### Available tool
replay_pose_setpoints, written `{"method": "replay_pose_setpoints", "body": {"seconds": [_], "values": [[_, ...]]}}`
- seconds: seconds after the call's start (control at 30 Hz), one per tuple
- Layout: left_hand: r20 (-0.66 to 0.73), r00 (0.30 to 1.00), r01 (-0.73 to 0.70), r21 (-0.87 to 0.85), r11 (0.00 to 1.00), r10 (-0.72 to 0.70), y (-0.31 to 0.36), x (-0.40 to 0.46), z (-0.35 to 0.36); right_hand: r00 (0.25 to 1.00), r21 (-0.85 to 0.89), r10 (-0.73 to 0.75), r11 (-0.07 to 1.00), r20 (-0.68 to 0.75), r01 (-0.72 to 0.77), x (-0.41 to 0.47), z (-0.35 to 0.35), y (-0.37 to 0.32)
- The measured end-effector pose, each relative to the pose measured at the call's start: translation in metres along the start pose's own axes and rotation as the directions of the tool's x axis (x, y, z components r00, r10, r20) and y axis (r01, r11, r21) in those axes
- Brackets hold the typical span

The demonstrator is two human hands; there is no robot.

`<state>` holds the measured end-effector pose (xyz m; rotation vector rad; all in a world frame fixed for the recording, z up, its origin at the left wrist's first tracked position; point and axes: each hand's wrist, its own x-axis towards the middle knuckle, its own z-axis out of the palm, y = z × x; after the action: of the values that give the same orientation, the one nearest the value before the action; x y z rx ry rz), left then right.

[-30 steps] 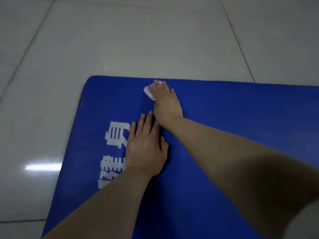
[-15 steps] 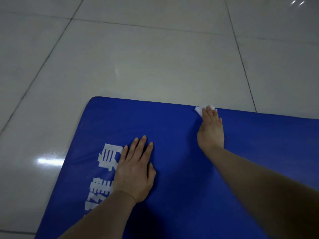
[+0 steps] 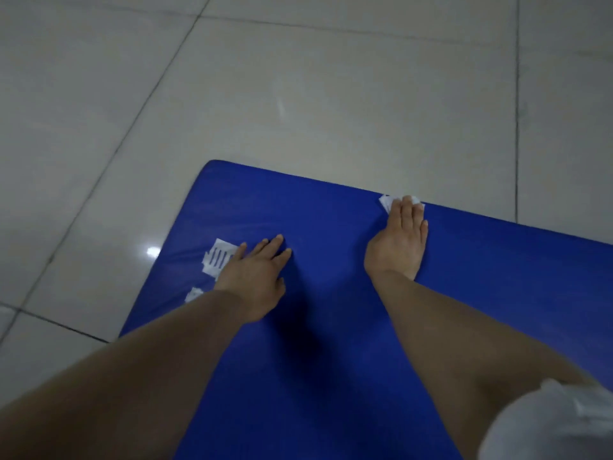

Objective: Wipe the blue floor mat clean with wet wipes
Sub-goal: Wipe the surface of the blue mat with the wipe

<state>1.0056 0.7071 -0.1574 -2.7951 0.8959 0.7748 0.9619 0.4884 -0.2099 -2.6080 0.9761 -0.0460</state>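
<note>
Blue floor mat (image 3: 331,327) lying flat on the pale tiled floor (image 3: 298,94), one rounded corner pointing to the upper left, far edge running down to the right. White wet wipe (image 3: 386,203) at that far edge, pressed against the mat, only its corners visible past the fingertips. Right hand (image 3: 398,242) flat on top of the wipe, fingers straight and close together, pinning it and not gripping around it. Left hand (image 3: 255,277) well apart from the right one, palm down on the mat, fingers spread and open, holding nothing. White printed characters (image 3: 217,260) on the mat just beside the left hand, partly hidden under its fingers and wrist. Bare forearms crossing over the near part of the mat. White sleeve (image 3: 547,426) in the lower right corner, blurred. Bright light reflection (image 3: 153,252) on the tile to the left of the mat
</note>
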Motion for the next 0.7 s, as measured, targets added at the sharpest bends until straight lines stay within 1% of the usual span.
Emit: {"method": "replay_pose_setpoints", "body": {"seconds": [0.1,0.2,0.33,0.43,0.53,0.6,0.7], "values": [[-0.098,0.995,-0.033,0.055,0.998,0.038,-0.002,0.004,-0.005,1.0,0.022,0.008,1.0,-0.03,-0.007,0.001,0.003,0.0],[-0.19,0.981,-0.029,-0.006,1.0,0.027,-0.01,0.019,0.005,0.999,0.032,0.001,0.999,-0.043,0.0,0.005,0.007,0.001],[-0.296,0.954,-0.077,-0.078,0.994,0.051,-0.017,0.042,0.029,0.997,0.072,0.018,0.997,-0.071,-0.013,0.005,0.011,0.004],[-0.37,0.927,-0.1,-0.093,0.991,0.058,-0.022,0.047,0.037,0.995,0.109,0.033,0.994,-0.092,-0.023,0.007,0.014,0.005],[-0.414,0.906,-0.133,-0.08,0.988,0.088,-0.023,0.051,0.039,0.993,0.092,0.04,0.995,-0.111,-0.03,0.01,0.013,0.007],[-0.439,0.894,-0.141,-0.088,0.986,0.089,-0.023,0.051,0.041,0.99,0.122,0.081,0.99,-0.12,-0.066,0.01,0.012,0.005],[-0.466,0.879,-0.176,-0.126,0.976,0.098,-0.025,0.053,0.043,0.962,0.131,0.22,0.971,-0.164,-0.2,0.017,0.012,-0.015]]}}
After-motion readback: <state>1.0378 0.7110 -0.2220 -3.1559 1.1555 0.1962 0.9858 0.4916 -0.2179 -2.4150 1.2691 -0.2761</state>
